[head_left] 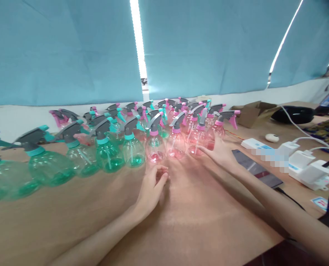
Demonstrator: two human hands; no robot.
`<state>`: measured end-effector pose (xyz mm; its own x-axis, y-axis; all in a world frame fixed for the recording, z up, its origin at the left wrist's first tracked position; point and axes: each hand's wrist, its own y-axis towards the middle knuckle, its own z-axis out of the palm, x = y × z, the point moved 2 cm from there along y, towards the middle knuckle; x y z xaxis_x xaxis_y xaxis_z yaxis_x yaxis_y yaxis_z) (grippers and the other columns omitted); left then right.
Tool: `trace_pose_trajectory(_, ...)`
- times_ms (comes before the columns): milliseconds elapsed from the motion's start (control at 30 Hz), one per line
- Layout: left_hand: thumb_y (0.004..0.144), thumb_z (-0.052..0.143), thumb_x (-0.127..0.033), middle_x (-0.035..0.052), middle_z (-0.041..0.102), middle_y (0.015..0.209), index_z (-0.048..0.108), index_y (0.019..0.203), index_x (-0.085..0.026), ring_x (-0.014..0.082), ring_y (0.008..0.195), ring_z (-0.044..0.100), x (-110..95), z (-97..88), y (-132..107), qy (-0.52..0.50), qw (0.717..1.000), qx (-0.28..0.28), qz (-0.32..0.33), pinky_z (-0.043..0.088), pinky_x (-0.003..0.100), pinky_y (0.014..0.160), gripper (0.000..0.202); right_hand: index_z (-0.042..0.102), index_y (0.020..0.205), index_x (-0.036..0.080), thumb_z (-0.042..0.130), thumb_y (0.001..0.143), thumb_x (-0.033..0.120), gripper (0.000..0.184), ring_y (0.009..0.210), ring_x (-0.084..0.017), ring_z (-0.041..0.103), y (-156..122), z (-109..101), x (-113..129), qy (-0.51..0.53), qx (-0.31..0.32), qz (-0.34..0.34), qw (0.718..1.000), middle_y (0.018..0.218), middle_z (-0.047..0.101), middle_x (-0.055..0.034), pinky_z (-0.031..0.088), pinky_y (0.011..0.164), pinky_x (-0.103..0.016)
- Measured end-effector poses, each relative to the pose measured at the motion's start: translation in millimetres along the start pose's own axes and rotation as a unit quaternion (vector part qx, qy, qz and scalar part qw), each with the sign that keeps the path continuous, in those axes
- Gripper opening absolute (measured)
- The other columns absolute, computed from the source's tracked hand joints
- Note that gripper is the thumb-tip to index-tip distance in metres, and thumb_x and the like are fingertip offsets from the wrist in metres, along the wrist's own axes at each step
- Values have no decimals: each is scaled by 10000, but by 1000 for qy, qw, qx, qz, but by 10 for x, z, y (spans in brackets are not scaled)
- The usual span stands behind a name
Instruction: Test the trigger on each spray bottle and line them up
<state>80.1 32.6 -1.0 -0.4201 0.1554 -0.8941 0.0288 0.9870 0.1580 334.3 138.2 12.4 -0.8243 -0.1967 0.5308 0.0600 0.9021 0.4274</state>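
Pink and green spray bottles with grey trigger heads stand in rows on the table. My left hand [155, 186] is over the tabletop, just in front of a clear-pink spray bottle [155, 147]; its fingers are loosely curled, apart from the thumb, with nothing between them. At the right end of the front row, my right hand [221, 153] is beside a pink spray bottle [199, 142]. Its thumb stretches across the lower front of that bottle, while the other fingers reach up at the right, partly hidden. A green spray bottle [109, 157] stands farther left.
To the right lie a dark phone [255, 168], a white power strip [272, 157] with chargers and cables, and a white oval object [271, 137]. An open cardboard box [253, 114] sits behind. Blue curtains [70, 51] hang beyond the wooden table [175, 225].
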Motion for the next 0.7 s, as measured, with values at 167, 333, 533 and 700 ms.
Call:
trace_pose_trajectory(167,896,479,-297,46,648,989,564,990,-214,214,908,660,-7,-18,-5,6,1000,-4,-7,525,390,830,151,464,1313,92,596,776,569,731,1146,-416,546,100,98,100,-12,14,-10,1000,1215,590,-224,441,905,-524)
trace_pose_trajectory(333,888,483,-303,47,637,1011,564,985,-214,217,919,652,-27,15,36,4,1000,7,-21,537,363,773,155,484,1269,79,586,793,534,667,1077,-410,575,100,147,152,-56,23,19,998,1201,560,-234,469,841,-516)
trace_pose_trajectory(533,897,472,-328,57,644,1005,552,1005,-212,223,938,653,-42,154,138,7,999,32,-19,540,330,717,179,517,1212,107,572,789,591,645,1019,-411,594,31,50,150,-77,31,39,996,1163,575,-218,475,781,-507)
trace_pose_trajectory(700,889,469,-295,56,654,941,559,952,-199,218,914,662,-91,362,297,-2,998,61,-7,528,292,675,146,587,1072,185,536,814,597,489,962,-315,621,43,-275,-118,-42,-4,44,998,1087,629,-128,467,813,-434)
